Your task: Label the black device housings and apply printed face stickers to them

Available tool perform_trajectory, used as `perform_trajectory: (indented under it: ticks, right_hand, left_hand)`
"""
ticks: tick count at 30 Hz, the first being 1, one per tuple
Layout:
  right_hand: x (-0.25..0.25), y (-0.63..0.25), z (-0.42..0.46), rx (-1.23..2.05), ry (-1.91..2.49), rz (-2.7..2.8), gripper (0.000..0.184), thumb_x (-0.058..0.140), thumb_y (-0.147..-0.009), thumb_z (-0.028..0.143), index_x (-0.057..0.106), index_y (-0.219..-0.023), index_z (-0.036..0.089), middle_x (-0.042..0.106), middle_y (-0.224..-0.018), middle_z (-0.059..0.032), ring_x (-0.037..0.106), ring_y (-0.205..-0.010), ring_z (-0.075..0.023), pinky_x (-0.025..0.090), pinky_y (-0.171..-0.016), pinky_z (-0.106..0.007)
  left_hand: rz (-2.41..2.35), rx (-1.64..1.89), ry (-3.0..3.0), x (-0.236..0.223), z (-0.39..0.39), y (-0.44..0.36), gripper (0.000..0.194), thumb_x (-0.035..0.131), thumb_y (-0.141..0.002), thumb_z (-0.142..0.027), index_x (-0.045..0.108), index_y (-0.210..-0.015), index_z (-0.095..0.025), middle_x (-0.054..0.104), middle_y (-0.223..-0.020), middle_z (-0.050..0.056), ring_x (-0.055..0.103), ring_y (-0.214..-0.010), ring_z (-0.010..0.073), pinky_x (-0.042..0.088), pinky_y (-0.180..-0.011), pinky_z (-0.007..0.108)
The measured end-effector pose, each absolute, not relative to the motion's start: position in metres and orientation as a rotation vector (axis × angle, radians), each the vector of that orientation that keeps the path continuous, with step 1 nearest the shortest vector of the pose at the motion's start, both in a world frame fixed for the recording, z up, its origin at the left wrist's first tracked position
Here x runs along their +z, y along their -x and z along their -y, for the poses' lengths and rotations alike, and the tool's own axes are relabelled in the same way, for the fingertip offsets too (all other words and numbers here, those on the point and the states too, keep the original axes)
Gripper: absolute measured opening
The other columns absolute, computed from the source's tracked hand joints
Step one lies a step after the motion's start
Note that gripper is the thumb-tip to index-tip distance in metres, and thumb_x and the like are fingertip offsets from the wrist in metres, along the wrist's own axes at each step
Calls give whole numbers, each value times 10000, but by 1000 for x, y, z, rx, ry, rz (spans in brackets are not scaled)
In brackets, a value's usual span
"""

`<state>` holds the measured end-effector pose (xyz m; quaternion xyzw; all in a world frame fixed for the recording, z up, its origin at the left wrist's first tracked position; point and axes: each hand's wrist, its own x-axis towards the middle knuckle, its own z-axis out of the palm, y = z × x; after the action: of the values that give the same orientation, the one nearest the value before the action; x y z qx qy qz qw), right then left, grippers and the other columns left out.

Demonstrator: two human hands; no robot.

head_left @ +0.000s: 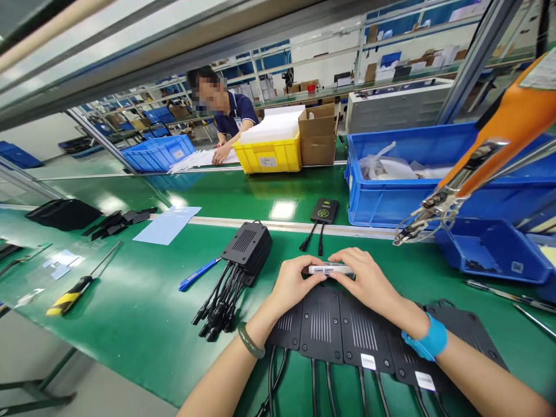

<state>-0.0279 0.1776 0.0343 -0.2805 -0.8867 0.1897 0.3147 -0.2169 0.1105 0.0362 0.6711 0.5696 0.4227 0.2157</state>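
Observation:
Both my hands pinch a strip of white labels [330, 270] between thumbs and fingertips, with small dark print showing on it. My left hand [295, 281] grips its left end and my right hand [362, 278] its right end. Beneath them lies a row of flat black boxes [321, 324] with slotted lids, screws and black cables. Two of these boxes carry a small white sticker [368, 362] near the lower edge. My forearms cover parts of the row. To the left stands a stack of similar black boxes [247, 246] with bundled cable plugs.
A blue pen-like cutter [200, 274], a screwdriver [72, 295] and a pale blue sheet [168, 225] lie left. Ahead is a printed black box [325, 211]. Blue bins [382, 202] and a hanging orange tool [499, 139] are right. Another person works across the bench by a yellow crate [267, 152].

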Motion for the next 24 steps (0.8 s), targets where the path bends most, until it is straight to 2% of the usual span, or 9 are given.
perform_trajectory:
  ticks: [4, 7, 13, 16, 19, 24]
  right_hand:
    - [31, 33, -176, 532, 727, 2295, 61, 625, -888, 166, 625, -922, 216, 691, -833, -9, 621, -800, -205, 432, -762, -350]
    - [29, 33, -176, 550, 743, 2260, 64, 629, -879, 171, 644, -906, 227, 706, -802, 3, 635, -809, -209, 440, -781, -351]
    - [26, 30, -177, 587, 764, 2214, 90, 647, -860, 188, 671, -926, 245, 723, -803, 37, 661, -774, -179, 465, -733, -314]
    - [23, 30, -178, 563, 749, 2202, 71, 651, -861, 181, 677, -904, 231, 728, -816, 26, 660, -766, -181, 458, -724, -320]
    - [20, 29, -177, 495, 713, 2198, 47, 649, -877, 179, 681, -868, 213, 732, -832, 1, 648, -794, -202, 425, -789, -368]
    - [23, 30, -172, 279, 526, 2174, 114, 614, -916, 179, 679, -824, 197, 671, -880, -49, 608, -843, -208, 413, -784, -378]
  left_hand:
    - [-1499, 1199, -1715, 27, -110, 218, 147, 707, -824, -228, 733, -963, -189, 751, -889, 8, 670, -740, 151, 503, -634, 210]
    - [-1406, 1215, -1637, 21, -110, 220, 206, 620, -893, -293, 737, -1016, -177, 764, -982, 40, 708, -814, 172, 540, -680, 225]
    - [-1371, 1249, -1581, 20, -108, 220, 196, 650, -879, -311, 758, -1004, -204, 763, -1016, 39, 712, -917, 195, 545, -784, 247]
    - [-1399, 1248, -1568, 19, -108, 220, 205, 662, -867, -313, 751, -1013, -200, 766, -946, 36, 710, -826, 180, 540, -742, 241]
    - [-1432, 1259, -1543, 16, -110, 221, 228, 671, -851, -320, 729, -1022, -180, 747, -860, 35, 692, -761, 169, 531, -700, 237]
    - [-1442, 1257, -1512, 12, -112, 221, 208, 645, -859, -342, 711, -946, -164, 691, -728, 15, 634, -625, 140, 502, -597, 224]
